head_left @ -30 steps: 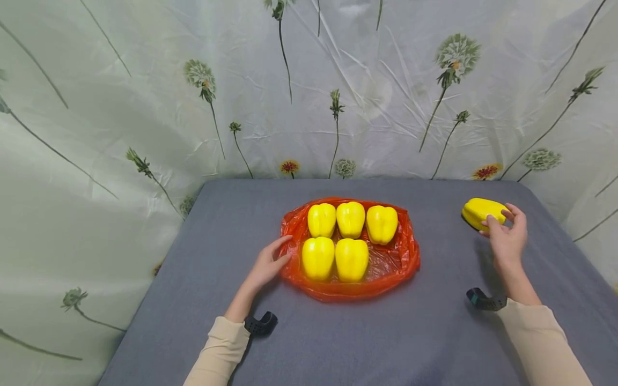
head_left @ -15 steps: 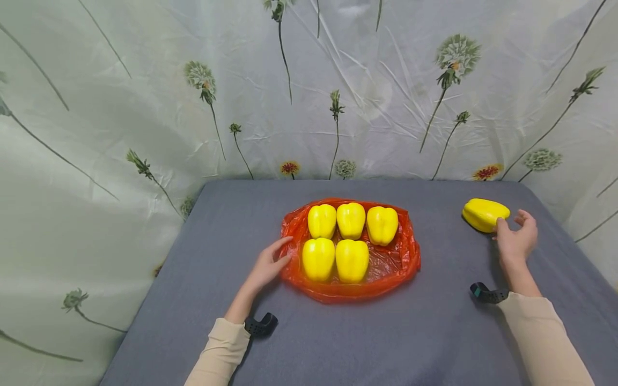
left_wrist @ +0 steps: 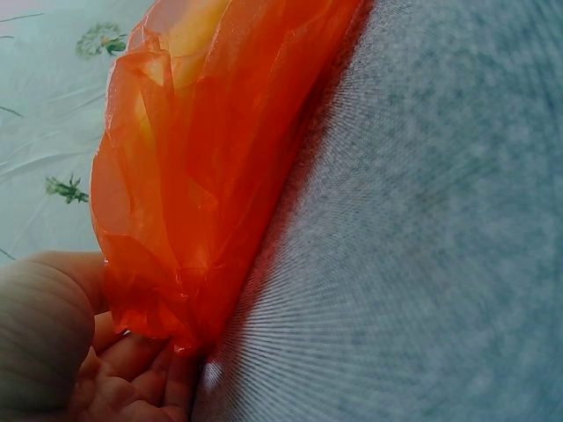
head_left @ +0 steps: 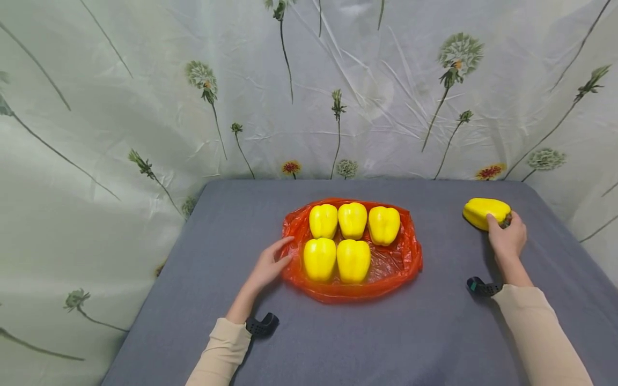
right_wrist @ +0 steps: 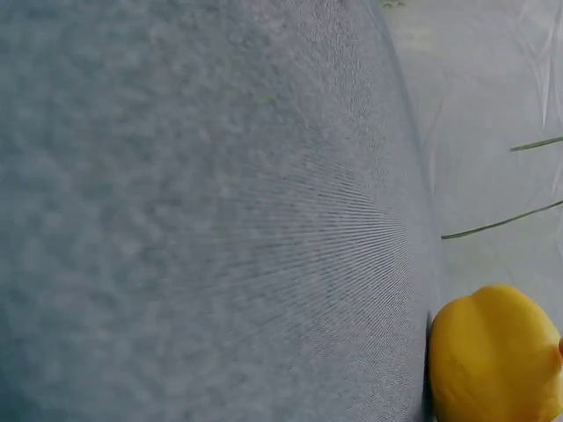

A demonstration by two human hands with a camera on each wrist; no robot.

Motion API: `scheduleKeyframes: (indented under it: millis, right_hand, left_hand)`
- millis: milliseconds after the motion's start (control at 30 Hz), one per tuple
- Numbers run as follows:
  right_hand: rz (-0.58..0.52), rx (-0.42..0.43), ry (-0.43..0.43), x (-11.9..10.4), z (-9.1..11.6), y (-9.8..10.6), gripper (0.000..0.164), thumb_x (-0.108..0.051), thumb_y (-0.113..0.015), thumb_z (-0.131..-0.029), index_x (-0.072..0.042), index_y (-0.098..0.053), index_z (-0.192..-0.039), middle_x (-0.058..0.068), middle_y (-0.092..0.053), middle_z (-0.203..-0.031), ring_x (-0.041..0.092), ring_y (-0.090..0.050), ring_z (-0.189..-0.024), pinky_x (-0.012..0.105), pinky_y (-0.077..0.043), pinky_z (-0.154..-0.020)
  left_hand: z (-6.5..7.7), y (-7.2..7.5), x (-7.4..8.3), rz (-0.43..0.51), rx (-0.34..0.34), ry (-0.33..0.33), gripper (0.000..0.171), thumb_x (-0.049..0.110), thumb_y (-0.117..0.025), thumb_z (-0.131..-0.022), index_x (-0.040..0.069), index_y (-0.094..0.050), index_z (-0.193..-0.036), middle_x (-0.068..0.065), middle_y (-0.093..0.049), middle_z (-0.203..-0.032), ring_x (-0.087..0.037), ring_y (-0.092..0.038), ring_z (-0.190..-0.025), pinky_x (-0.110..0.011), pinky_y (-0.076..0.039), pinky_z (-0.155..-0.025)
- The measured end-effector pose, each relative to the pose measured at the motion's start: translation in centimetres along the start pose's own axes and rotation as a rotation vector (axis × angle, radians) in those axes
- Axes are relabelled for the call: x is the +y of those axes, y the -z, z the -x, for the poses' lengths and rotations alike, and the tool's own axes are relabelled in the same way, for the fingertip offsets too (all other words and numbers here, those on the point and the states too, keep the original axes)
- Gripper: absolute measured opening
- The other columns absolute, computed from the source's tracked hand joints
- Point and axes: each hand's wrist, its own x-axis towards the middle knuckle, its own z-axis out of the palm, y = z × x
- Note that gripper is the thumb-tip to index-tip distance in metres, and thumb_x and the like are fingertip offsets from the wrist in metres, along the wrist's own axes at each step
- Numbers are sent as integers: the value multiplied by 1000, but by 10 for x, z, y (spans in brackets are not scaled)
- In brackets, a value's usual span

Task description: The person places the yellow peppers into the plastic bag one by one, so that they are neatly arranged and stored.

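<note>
A red plastic bag [head_left: 397, 276] lies spread on the table, its rim folded around several yellow bell peppers [head_left: 354, 261] standing in two rows. My left hand [head_left: 264, 266] rests against the bag's left side, thumb and index finger apart; in the left wrist view its loosely bent fingers [left_wrist: 132, 374] touch the gathered red plastic [left_wrist: 193, 211]. At the table's far right, a single yellow bell pepper [head_left: 483, 212] lies on its side. My right hand [head_left: 509, 238] holds it near the stem end, thumb on the near side. The right wrist view shows this pepper [right_wrist: 493, 356] at its lower right corner.
A grey cloth [head_left: 367, 343] covers the table. Behind it and to the left hangs a pale curtain [head_left: 376, 91] printed with dandelions. Dark bands [head_left: 262, 324] sit at both wrists.
My right hand first drew back to the right, off the lone pepper, then returned and took hold of its stem end. The left hand and the bag stayed put.
</note>
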Motion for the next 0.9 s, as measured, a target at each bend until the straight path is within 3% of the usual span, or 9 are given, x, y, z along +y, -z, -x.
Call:
scheduleKeyframes:
  millis: [233,300,500,667,900]
  right_hand:
    - [-4,-65,8,-6,-9,0,63,-32,-32,-96,-16,-8,-152,18,-12,-156,37,-15,-142,54,-19,-117]
    - [-5,-86,24,-8,-11,-1,63,-32,-32,-96,-17,-7,-152,19,-11,-156,39,-14,-141,55,-18,-116]
    - [-5,-114,130,-11,-15,-6,62,-27,-32,-97,-16,-8,-152,18,-11,-157,40,-11,-143,58,-15,-117]
    - [19,-92,270,-15,-14,-12,59,-22,-35,-95,-13,-17,-151,20,-21,-155,43,-19,-141,59,-15,-115]
    - [22,-41,380,-14,-12,-25,58,-25,-44,-96,-11,-26,-148,23,-31,-150,46,-29,-135,60,-19,-112]
  left_hand:
    - [12,8,37,-3,-33,15,47,8,-53,-92,0,-43,-138,-24,-45,-141,-41,-46,-126,-54,-40,-105]
    - [13,9,38,6,-35,13,47,9,-53,-92,1,-43,-138,-24,-45,-141,-40,-46,-127,-53,-40,-105]
    - [13,8,39,3,-33,0,46,7,-53,-92,-1,-43,-137,-25,-46,-140,-40,-47,-126,-53,-40,-106]
    - [12,8,38,3,-28,0,46,7,-53,-92,-2,-43,-137,-25,-46,-140,-40,-46,-127,-53,-39,-106]
    - [1,1,5,12,-4,-6,47,11,-54,-93,5,-45,-138,-22,-46,-141,-38,-45,-129,-53,-38,-107]
